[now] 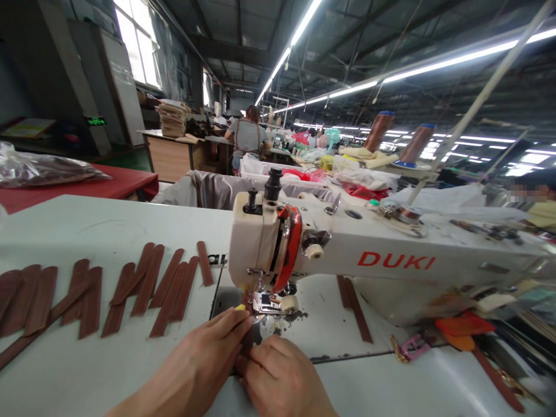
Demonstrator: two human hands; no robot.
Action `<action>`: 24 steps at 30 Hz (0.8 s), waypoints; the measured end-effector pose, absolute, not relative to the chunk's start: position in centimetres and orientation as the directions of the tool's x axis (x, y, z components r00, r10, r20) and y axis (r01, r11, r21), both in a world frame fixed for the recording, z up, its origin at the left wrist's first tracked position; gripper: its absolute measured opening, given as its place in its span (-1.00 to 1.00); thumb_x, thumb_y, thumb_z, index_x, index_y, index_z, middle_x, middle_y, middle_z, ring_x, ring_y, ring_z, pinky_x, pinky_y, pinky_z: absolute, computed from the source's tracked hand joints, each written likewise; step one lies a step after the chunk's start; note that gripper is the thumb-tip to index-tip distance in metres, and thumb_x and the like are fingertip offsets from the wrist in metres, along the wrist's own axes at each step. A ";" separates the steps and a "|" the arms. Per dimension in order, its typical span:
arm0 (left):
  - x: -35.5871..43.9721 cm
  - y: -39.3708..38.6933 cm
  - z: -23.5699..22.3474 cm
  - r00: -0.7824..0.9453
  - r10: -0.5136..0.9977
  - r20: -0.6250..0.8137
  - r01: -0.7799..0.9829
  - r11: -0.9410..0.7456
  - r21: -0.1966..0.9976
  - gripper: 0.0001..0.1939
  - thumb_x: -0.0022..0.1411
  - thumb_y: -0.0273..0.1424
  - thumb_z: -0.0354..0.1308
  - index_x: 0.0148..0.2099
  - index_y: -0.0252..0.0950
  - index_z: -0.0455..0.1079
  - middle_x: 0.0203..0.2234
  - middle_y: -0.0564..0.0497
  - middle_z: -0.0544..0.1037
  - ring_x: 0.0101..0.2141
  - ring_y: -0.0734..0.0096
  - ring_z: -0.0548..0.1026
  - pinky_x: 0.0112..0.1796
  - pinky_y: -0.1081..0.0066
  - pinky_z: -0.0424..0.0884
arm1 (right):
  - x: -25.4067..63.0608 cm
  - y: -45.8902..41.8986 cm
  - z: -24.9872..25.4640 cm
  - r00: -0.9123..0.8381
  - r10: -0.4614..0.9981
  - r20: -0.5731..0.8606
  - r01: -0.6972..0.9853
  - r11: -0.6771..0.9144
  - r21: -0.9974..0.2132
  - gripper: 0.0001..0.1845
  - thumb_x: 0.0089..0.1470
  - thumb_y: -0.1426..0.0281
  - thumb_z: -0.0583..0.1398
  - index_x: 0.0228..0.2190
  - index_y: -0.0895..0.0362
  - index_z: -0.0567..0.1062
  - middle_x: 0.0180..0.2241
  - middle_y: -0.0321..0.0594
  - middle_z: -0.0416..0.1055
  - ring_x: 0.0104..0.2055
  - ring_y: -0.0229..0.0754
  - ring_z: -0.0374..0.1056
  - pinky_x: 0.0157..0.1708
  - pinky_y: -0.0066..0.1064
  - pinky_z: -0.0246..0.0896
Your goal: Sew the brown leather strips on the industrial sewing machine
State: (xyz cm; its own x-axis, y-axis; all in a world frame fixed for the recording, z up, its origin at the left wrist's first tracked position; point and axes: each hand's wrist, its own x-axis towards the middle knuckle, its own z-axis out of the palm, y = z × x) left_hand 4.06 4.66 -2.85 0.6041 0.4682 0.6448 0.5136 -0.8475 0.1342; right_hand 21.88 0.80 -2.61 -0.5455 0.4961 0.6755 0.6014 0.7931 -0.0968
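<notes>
Just in front of the presser foot (266,303) of a white sewing machine (339,243), a brown leather-like strip (247,340) lies between my hands. My left hand (208,353) is closed at the strip's left side, fingertips close to the needle area; a small yellow piece (240,308) shows at a fingertip. My right hand (280,370) is closed around the near end of the strip, fingers curled. Much of the strip is hidden by the fingers. Many more brown strips (143,281) with rounded ends lie to the left, some overlapping.
Under the machine arm lie two brown strips (357,313). A purple buckle (414,347) and an orange piece (464,324) are at the right. Thread cones (379,132) stand behind. A red-covered table (125,179) is at the left, and a person (248,136) is farther back.
</notes>
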 end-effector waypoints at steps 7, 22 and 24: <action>3.5 4.7 -3.5 0.555 0.522 0.648 0.579 -0.801 0.150 -0.58 0.29 -0.43 0.04 0.19 -0.19 0.29 0.01 0.02 0.53 -0.09 0.40 0.58 0.01 0.58 0.38 | 31.4 1.0 1.1 -0.191 0.855 0.483 0.921 0.326 -0.213 -0.71 0.31 0.42 -0.02 -0.11 0.10 0.47 -0.22 -0.11 0.47 -0.23 -0.11 0.46 -0.24 -0.29 0.40; 4.1 3.7 -2.0 0.598 0.575 0.558 0.569 -0.795 0.210 -0.51 0.26 -0.62 -0.12 0.21 -0.32 0.25 0.04 -0.13 0.47 -0.01 0.31 0.51 0.06 0.41 0.41 | 38.9 3.4 1.2 -0.008 0.949 0.315 0.985 -0.047 0.167 -0.78 0.04 0.52 0.08 -0.29 0.16 0.50 -0.34 -0.09 0.52 -0.36 0.01 0.49 -0.40 -0.27 0.32; 4.1 3.7 -2.2 0.603 0.572 0.556 0.573 -0.795 0.197 -0.51 0.27 -0.62 -0.13 0.22 -0.35 0.24 0.04 -0.15 0.47 0.00 0.29 0.51 0.07 0.38 0.40 | 38.7 2.6 1.9 0.000 0.923 0.385 0.994 -0.043 0.102 -0.78 0.04 0.43 0.07 -0.30 0.11 0.49 -0.38 -0.16 0.52 -0.43 -0.03 0.48 -0.46 -0.29 0.33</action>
State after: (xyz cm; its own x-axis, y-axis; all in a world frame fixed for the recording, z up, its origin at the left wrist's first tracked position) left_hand 4.15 3.71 -2.22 0.6025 0.5721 0.5565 0.5734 -0.7953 0.1967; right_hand 38.74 2.63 1.85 0.0004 0.9228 0.3853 0.9938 -0.0431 0.1022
